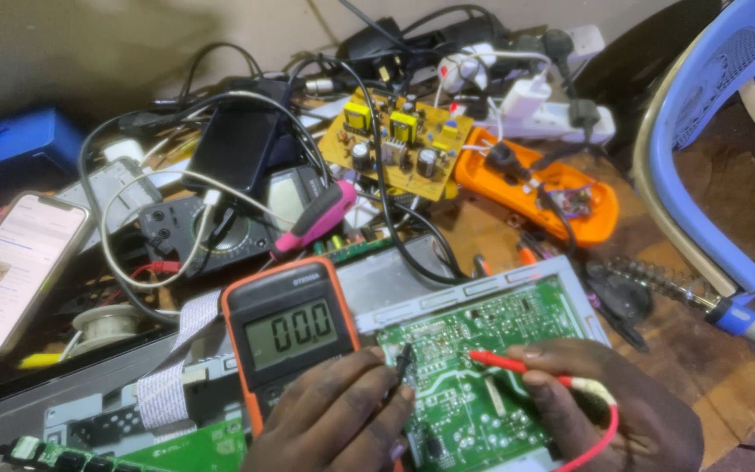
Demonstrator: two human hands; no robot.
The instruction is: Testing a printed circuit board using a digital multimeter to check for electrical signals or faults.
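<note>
**Two probes on a green circuit board amid a crowded desk**

A worn wooden desk [727, 393] carries a thick clutter. At its right edge stands a blue plastic chair [709, 131] with a perforated back. On the left a smartphone [10, 271] leans with its screen lit, and a blue box [10, 144] lies behind it. Tangled black and white cables [220, 201] loop over a dark tablet-like device [233, 149], crowding the middle. Farther back sit a yellow circuit board [395, 140] with upright capacitors, an orange meter casing [539, 188] lying flat, and a white power strip [552, 118] with plugs in it. A coiled metal soldering-iron stand [657, 280] lies to the right.

Nearest the person, a green circuit board [474, 385] in a grey metal frame lies flat, dense with small parts. Just to its left stands an orange-edged multimeter [286, 328], its grey display lit; a flat white ribbon cable [176, 358] runs beside it.

The left hand [338, 419] pinches a black probe [404, 358], tip on the board, and lies against the multimeter's lower part. The right hand [605, 402] grips a red probe [509, 363], laid low across the board, its red lead curling under the wrist.
</note>
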